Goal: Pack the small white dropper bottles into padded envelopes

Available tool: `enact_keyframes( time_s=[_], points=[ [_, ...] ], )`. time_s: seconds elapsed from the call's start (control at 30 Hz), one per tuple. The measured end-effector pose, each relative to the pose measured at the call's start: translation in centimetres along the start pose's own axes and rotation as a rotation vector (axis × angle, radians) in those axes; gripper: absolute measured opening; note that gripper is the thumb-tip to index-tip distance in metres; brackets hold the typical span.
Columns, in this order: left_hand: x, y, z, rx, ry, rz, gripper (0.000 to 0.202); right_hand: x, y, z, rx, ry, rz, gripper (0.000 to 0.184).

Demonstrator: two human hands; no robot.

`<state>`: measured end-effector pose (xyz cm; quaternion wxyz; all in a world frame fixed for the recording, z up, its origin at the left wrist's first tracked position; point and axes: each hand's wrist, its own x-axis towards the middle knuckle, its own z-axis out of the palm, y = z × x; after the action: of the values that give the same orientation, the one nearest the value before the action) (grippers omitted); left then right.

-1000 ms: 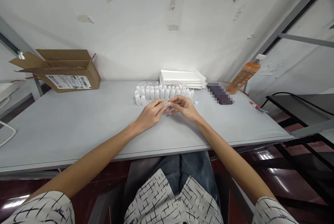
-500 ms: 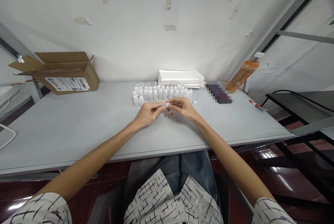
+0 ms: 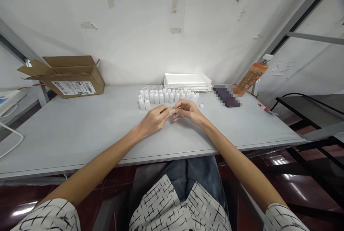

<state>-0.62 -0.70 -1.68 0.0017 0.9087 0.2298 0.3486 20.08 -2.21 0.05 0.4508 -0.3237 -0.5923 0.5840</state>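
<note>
Our left hand and right hand meet in a grip pressed together, pinching a small white plastic piece between them, above the pale grey bench. Just beyond the grip stands a row of small white plastic squeeze bottles.

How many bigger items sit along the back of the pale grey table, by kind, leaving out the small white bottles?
Open brown cardboard box: 1
Stack of flat white packets: 1
Blurred dark flat rectangular object: 1
Clear plastic bottle of orange drink: 1
Total: 4
</note>
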Motion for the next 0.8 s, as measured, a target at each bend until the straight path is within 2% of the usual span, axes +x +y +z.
enact_keyframes(
  time_s=[0.1, 0.2, 0.27, 0.33, 0.43, 0.67, 0.8],
  points=[
    [0.3, 0.3, 0.2, -0.042, 0.052, -0.073, 0.03, 0.0, -0.2, -0.2, -0.009, 0.022, -0.022, 0.033],
    [0.9, 0.7, 0.3, -0.184, 0.098, -0.262, 0.031, 0.1, -0.5, -0.1, -0.038, 0.061, -0.054, 0.034],
    [1.2, 0.9, 0.1, -0.282, 0.066, -0.373, 0.033, 0.1, -0.5, -0.1, -0.046, 0.087, -0.065, 0.035],
    [1.3, 0.9, -0.1, -0.343, 0.022, -0.422, 0.033, 0.2, -0.5, -0.1, -0.051, 0.097, -0.055, 0.037],
    [1.2, 0.8, -0.3, -0.348, 0.003, -0.392, 0.031, 0.1, -0.3, -0.1, -0.089, 0.068, -0.025, 0.038],
    [0.4, 0.5, 0.4, -0.192, 0.063, -0.192, 0.025, 0.0, -0.3, 0.2, -0.098, 0.054, -0.022, 0.033],
    [0.2, 0.4, 0.5, -0.12, 0.044, -0.113, 0.026, 0.0, -0.2, 0.2, -0.084, 0.06, -0.017, 0.032]
  ],
)
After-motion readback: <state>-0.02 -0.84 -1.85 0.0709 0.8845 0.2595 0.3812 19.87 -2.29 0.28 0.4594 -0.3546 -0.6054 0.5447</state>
